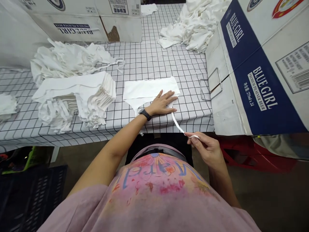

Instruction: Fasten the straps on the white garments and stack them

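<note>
A flat white cloth piece (148, 89) lies on the checked tablecloth near the table's front edge. My left hand (163, 102) rests flat on its lower right part, fingers stretched out; a dark watch sits on that wrist. A narrow white strap (177, 123) runs from the cloth off the table edge. My right hand (208, 147), below the table edge, pinches the end of that strap between its fingertips.
A neat stack of folded white pieces (96, 93) and a loose heap (67, 58) lie at left. Another white heap (193, 25) is at the back. A large Blue Girl carton (260, 74) stands at right, more cartons (96, 19) behind. The checked table (145, 54) fills the middle.
</note>
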### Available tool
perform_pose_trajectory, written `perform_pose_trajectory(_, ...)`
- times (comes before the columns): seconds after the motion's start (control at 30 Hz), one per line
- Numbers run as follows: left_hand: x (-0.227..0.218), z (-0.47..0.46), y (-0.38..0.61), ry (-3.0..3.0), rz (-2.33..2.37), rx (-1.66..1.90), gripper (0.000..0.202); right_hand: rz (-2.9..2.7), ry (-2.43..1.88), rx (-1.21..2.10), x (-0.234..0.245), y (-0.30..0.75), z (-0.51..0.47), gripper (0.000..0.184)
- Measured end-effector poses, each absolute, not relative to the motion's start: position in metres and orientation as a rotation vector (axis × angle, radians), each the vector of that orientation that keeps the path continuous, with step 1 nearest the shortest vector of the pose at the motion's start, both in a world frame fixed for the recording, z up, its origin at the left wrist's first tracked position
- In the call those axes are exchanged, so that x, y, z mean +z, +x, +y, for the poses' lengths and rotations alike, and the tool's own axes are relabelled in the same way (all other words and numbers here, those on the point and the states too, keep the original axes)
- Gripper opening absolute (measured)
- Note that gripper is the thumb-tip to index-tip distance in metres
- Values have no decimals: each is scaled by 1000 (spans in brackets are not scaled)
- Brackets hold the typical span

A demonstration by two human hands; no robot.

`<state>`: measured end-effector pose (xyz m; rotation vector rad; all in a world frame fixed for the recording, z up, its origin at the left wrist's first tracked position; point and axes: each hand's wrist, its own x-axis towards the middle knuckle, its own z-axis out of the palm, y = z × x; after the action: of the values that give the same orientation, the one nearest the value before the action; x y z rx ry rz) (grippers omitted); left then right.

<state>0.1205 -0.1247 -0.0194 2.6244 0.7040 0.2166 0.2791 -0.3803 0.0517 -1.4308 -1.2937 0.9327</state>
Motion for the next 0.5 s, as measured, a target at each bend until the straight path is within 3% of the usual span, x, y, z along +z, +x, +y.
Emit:
perform_pose_trajectory(0.1, -16, -123, 120, 2522, 686, 264, 75, -1227, -1453, 863, 46, 277, -366, 17)
perform_pose_trajectory(0.37, -5, -120, 91, 2161, 894, 873, 26, -850, -1508, 1095, 23, 274, -324, 19)
perform_pose_trajectory(0.5, -9, -122, 74, 2251, 1073, 846, 22, -895, -1524, 1113, 21, 267, -298, 22)
